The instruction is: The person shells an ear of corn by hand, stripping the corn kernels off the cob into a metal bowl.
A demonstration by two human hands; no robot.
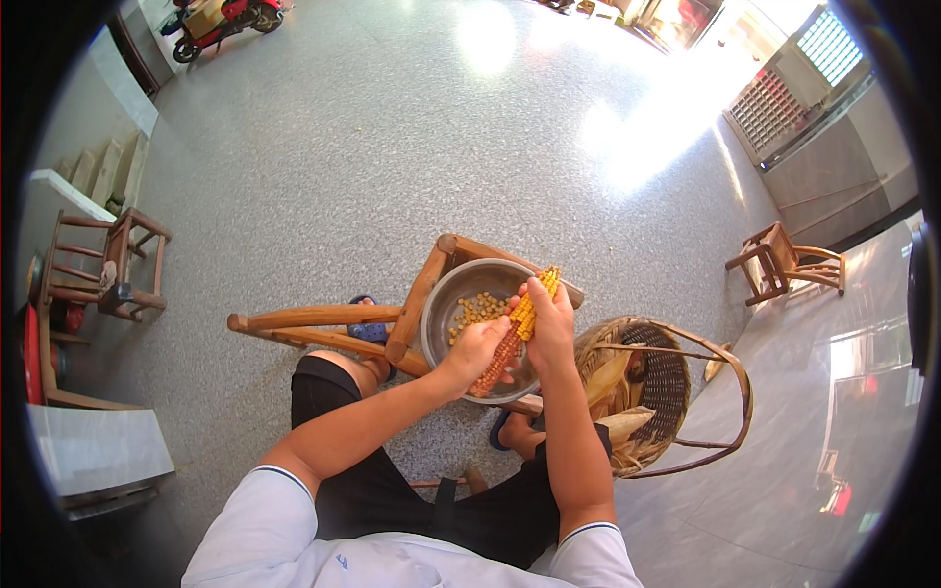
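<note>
A partly stripped corn cob lies slantwise across a metal bowl. Yellow kernels cover its upper end, and the lower end is bare and reddish. My right hand is closed around the yellow upper part. Lower on the cob, my left hand is closed too, with its thumb against the row edge where kernels end. Loose corn kernels lie in the bowl beneath. The bowl rests on an upturned wooden chair in front of my knees.
To the right stands a woven basket with a tall handle, holding corn in dry husks. Wooden chairs stand far left, and a small one at the right wall. A red scooter is parked at the back left.
</note>
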